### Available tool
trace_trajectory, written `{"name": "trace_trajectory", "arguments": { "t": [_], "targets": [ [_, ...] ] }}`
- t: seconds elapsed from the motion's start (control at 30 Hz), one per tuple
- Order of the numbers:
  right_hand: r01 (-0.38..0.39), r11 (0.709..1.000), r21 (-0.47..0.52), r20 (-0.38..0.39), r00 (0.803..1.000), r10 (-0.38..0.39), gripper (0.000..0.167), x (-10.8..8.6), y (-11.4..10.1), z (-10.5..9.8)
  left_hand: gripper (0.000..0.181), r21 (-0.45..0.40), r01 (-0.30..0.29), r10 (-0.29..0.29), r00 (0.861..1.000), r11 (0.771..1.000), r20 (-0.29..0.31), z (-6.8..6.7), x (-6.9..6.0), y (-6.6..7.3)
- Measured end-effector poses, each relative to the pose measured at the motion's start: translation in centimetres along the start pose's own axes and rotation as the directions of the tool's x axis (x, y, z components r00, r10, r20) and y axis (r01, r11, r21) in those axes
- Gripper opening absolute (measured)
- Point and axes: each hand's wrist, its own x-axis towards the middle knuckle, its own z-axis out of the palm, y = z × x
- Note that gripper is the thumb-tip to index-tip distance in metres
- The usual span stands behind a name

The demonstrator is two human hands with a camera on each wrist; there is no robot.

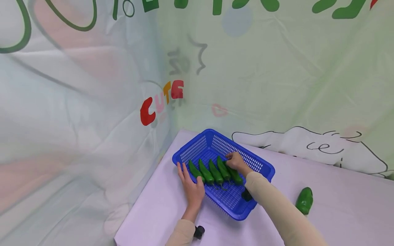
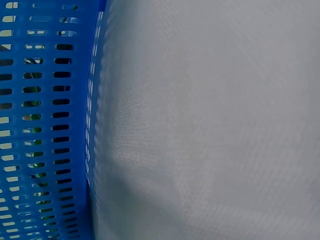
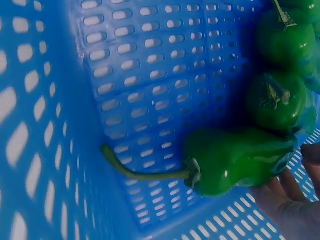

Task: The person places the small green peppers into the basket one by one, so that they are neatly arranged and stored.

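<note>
A blue plastic basket with slotted walls stands on the table. Inside, several long green peppers lie side by side in a row. At the row's right end, my right hand reaches into the basket and holds the tip end of one green pepper, whose curved stem points away from the fingers. My left hand rests against the basket's near left rim with its fingers straight and spread. The left wrist view shows the basket's outer wall but not the left hand.
Another green pepper lies on the pale table cover, to the right of the basket. Printed cloth hangs behind the table and along its left side, close to the basket's far end.
</note>
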Motion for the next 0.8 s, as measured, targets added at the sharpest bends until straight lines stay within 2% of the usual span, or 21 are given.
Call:
{"name": "trace_trajectory", "arguments": {
  "t": [0.2, 0.47, 0.63, 0.8],
  "targets": [
    [0.038, 0.999, -0.022, -0.008, 0.999, -0.038, 0.054, -0.6, -0.9, -0.8, 0.078, -0.017, -0.013, 0.012, 1.000, 1.000, -0.004, 0.1, -0.2, 0.0],
    [0.041, 0.998, 0.043, 0.039, 0.998, -0.043, 0.050, -2.1, -2.6, -3.3, 0.077, -0.038, -0.022, 0.022, 1.000, 0.999, -0.012, -0.1, 0.0, 0.1],
    [0.040, 0.996, 0.084, 0.066, 0.997, -0.046, 0.055, -4.0, -2.7, -5.5, 0.077, -0.031, -0.010, 0.010, 1.000, 0.999, -0.004, -0.3, -0.1, 0.1],
    [0.107, 0.992, 0.063, 0.048, 0.993, -0.110, 0.056, -6.7, -1.8, -8.6, 0.077, -0.023, -0.001, 0.001, 1.000, 1.000, 0.002, -0.3, -0.3, 0.3]
  ]
}}
